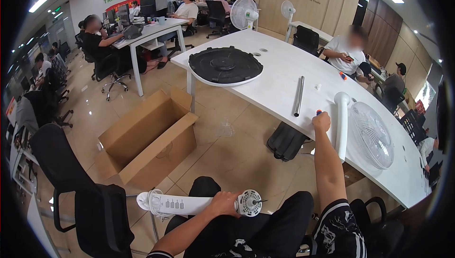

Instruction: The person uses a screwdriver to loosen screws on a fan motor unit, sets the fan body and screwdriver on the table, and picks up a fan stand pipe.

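Across my lap lies a white fan body [189, 205] with a row of grey buttons, a coiled cord at its left end and a motor with a metal shaft at its right end. My left hand [224, 204] is wrapped round it near the motor. At the table's near edge my right hand [322, 122] is closed on a small orange and dark handle [319, 112], mostly hidden by the fingers. Left of that hand a metal tube [299, 96] lies on the table; to its right are a white curved part [341, 125] and a clear fan grille [372, 135].
A round black base [225, 65] sits on the white table [279, 68]. An open cardboard box [159, 146] stands on the floor, left, beside a black chair [80, 187]. A black bag [286, 141] is under the table. A person [345, 52] sits across the table.
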`<state>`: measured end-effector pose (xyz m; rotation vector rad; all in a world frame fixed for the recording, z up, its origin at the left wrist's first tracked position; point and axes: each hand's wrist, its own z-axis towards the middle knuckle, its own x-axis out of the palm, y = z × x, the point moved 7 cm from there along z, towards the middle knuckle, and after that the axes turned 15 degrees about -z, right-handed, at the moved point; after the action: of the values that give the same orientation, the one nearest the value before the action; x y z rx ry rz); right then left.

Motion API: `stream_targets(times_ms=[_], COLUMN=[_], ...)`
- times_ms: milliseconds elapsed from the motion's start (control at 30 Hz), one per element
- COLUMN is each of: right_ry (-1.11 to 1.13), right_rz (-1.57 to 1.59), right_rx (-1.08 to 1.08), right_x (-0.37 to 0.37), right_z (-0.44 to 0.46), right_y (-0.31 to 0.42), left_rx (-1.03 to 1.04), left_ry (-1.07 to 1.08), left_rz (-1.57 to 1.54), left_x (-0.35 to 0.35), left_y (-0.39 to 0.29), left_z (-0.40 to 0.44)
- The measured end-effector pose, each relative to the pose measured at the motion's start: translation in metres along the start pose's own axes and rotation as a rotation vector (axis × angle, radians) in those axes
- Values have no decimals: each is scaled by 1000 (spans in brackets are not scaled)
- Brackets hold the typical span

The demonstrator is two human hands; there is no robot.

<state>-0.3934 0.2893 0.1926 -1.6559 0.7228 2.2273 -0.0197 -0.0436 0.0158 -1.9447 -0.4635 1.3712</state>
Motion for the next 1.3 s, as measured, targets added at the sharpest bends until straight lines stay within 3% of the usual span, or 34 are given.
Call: stream_targets(times_ms=[100,167,267,333,367,467,567,633,767,833,1067,1133,1300], right_ry=[-54,-56,0,482,563,852,988,1012,1038,831,614,613,696], right_rz=[44,49,345,758,849,945,968,1010,968,992,791,744,656], right_rx=[-66,-141,-378,-316,-395,-334,-329,-298,-288,-390,-361,-335,-372], right_x=[-3,8,3,-47,-51,-52,-26,-12,-4,-2,21,25,54], right_z=[-1,8,-36,-142,-172,-268,-329,-357,-395,-403,-418,-417,-420], right_y=[2,5,4,-5,-15,-57,-94,-115,-144,-153,-161,-160,-153], left_rx=[0,110,121,99,118,215,227,330,304,322,216,305,276], left_ry=[17,-55,-9,59,55,93,152,146,184,180,222,173,169], left_rz=[5,81,90,23,-4,-84,-84,-131,-154,-159,-95,-79,-64], left_x=[6,3,-3,-11,-17,-20,-19,-20,-18,-16,-4,-5,-7], left_y=[9,6,3,0,-4,-2,-7,-18,-22,-21,-14,-15,-21], left_z=[3,0,-2,-2,-6,-17,-26,-30,-32,-31,-24,-23,-26])
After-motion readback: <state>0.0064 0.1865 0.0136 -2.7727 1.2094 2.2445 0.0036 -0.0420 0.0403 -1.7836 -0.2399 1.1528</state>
